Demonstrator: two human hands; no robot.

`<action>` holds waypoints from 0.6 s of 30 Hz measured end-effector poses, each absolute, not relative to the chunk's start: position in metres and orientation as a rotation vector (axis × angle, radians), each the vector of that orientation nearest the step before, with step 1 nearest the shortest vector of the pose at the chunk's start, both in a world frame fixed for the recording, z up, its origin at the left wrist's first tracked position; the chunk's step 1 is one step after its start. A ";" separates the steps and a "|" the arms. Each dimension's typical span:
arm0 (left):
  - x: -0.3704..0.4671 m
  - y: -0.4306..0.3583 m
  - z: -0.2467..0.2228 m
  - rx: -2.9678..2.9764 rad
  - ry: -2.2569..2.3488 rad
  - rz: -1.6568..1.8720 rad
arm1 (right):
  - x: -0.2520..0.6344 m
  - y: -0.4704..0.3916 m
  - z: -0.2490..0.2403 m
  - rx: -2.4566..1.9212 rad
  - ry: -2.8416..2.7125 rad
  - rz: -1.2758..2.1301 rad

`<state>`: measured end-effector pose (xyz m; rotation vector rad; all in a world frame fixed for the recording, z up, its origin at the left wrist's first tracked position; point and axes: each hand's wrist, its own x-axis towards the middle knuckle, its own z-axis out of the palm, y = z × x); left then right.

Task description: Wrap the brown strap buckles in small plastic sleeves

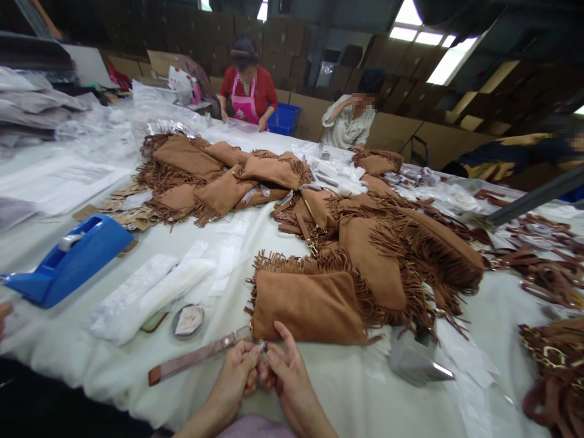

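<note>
Left hand (pixel 239 367) and right hand (pixel 285 369) pinch metal piece (pixel 261 345) at near-left corner of bag (pixel 305 307); strap (pixel 196 356) left of bag, dispenser (pixel 79 264) farther left.

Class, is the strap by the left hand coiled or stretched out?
Stretched out: the strap runs nearly straight from the bag's near left corner.
</note>
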<state>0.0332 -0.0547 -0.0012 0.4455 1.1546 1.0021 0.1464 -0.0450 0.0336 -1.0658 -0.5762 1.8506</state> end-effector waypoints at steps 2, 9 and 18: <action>0.034 -0.054 0.001 0.393 1.128 1.004 | 0.146 -0.043 0.037 -1.014 -0.490 1.893; 0.027 -0.054 0.009 0.061 0.774 0.879 | 0.153 -0.034 0.045 -0.830 -0.315 2.104; 0.001 -0.045 0.057 0.842 0.833 0.577 | 0.181 -0.036 0.059 -0.879 -0.622 2.124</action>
